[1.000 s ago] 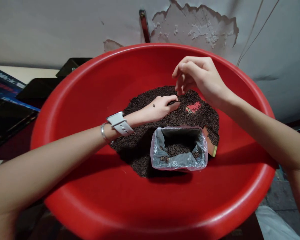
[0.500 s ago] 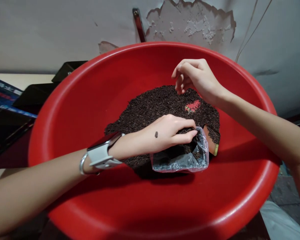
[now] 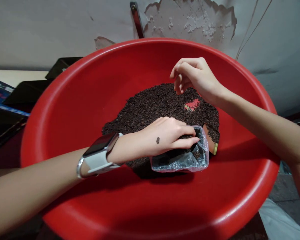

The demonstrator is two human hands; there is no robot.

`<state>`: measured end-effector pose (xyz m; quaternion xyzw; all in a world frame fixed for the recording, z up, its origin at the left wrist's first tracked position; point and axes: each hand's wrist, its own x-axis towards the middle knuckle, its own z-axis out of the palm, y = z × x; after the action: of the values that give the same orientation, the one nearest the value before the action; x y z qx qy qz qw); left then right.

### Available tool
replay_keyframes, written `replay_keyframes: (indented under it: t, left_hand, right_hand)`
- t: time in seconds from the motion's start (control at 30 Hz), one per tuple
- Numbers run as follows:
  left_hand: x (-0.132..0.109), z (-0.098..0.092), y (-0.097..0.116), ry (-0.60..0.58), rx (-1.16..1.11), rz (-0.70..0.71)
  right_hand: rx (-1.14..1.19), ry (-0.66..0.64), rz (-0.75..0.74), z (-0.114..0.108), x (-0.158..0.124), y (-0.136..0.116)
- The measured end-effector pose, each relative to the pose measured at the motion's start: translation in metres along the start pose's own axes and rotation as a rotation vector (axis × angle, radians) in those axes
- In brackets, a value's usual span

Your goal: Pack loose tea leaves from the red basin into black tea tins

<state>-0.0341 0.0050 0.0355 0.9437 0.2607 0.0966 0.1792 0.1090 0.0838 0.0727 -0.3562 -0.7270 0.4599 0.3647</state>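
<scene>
A red plastic basin [image 3: 72,96] holds a heap of dark dried leaves [image 3: 147,105] that look like loose tea. In the heap stands a clear plastic bag [image 3: 182,164], boxy in shape, its mouth facing up and dark leaves inside. My left hand [image 3: 166,136] reaches over the bag; thumb and forefinger stretch into its mouth, while the other fingers are hidden. A leaf bit clings to the back of that hand. Above the heap's far right side hovers my right hand [image 3: 193,75], fingers loosely bent and apart, nothing visible in them.
Half buried at the bag's right is a flat orange-brown piece [image 3: 210,138] with a yellowish edge. A red patch [image 3: 193,104] shows through the leaves. Dark boxes [image 3: 27,93] stand left of the basin, and a peeling wall [image 3: 190,23] rises behind it.
The left hand has shifted very slightly, with fewer leaves visible by its fingers. The right hand holds almost the same place. The camera view has moved a little.
</scene>
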Motion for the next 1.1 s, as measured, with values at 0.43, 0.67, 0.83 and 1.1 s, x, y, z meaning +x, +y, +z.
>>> replay_keyframes:
  t: [0.43,0.67,0.83,1.1]
  left_hand:
    - [-0.0010,0.0032,0.0007,0.004,0.067,0.025]
    - [-0.0019,0.0047,0.0012,0.007,0.083,0.016]
    - [-0.0022,0.0057,0.0017,0.006,0.097,0.008]
    - [-0.0034,0.0064,0.0014,0.017,0.105,0.017]
  right_hand:
    - [-0.026,-0.005,0.030,0.0020,-0.0007,-0.0015]
    - [0.019,-0.016,-0.028,0.0022,-0.0003,0.0014]
    - [0.003,-0.009,-0.020,0.0031,0.0010,0.0040]
    - [-0.019,-0.017,0.002,0.0058,0.0012,0.0040]
